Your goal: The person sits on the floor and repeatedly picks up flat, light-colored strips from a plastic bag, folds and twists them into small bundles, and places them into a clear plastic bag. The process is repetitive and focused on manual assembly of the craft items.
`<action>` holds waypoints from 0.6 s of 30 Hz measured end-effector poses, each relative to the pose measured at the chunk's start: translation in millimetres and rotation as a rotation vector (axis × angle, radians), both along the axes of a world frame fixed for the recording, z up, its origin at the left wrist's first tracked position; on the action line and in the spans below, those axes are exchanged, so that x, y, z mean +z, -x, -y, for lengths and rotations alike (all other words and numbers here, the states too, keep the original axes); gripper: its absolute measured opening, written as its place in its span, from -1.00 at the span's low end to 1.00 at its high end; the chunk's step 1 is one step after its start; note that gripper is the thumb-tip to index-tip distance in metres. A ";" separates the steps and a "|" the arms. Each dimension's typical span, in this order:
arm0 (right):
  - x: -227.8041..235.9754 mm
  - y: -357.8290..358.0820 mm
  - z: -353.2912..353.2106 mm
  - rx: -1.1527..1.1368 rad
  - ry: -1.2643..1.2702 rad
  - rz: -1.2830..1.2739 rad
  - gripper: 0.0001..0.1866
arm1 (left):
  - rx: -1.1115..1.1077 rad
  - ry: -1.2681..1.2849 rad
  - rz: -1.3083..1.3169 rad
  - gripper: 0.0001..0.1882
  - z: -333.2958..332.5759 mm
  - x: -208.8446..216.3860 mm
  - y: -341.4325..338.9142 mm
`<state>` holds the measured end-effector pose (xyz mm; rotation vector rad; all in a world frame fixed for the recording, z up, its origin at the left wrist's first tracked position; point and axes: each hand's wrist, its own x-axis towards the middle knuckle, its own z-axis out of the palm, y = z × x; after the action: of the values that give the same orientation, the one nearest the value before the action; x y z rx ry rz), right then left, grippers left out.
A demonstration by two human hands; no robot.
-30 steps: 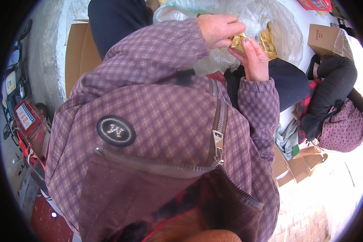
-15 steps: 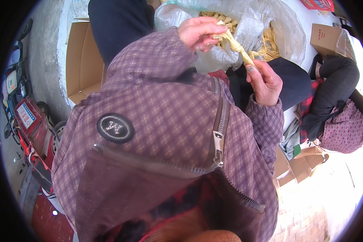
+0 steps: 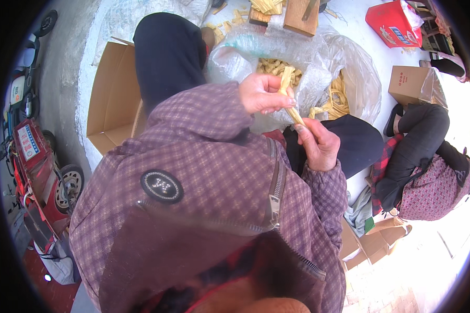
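Note:
A pale yellow, flattened strip is stretched slantwise between my two hands, above my lap. My left hand pinches it partway along, and its upper end stands up past the fingers. Lower down, my right hand grips the other end between thumb and fingers. Just beyond my hands lies a clear plastic bag, its mouth gaping. Short knotted yellow pieces fill its left part, while longer loose strips lie in a heap on the right. My fingers partly hide the held strip.
An open cardboard box stands left of my knee. Farther off are a wooden block with a blade-like strip on it, and a red package. A small carton and a seated person are on the right. A red vehicle is far left.
The view has tilted, bringing the wooden block into sight. My hands have come closer together. The looped, knotted part seen earlier on the strip no longer shows, and the strip looks straighter.

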<state>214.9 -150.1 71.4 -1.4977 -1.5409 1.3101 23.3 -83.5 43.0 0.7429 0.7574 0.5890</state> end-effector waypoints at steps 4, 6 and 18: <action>7.7 -3.0 -38.2 -0.002 -0.038 0.008 -0.85 | 0.114 -0.091 -0.010 -0.86 -21.4 16.9 2.8; 19.0 -4.2 -77.9 -0.020 -0.116 0.083 -0.85 | 0.148 -0.216 0.025 -0.86 -57.5 30.0 5.4; -17.2 -12.3 -217.8 0.053 -0.558 0.516 -0.85 | 0.398 -0.442 -0.164 -0.88 -172.3 -10.1 -4.5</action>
<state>227.2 67.7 54.2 -1.4792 -2.0591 0.4464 27.8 88.8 32.9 1.0645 0.9493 1.0883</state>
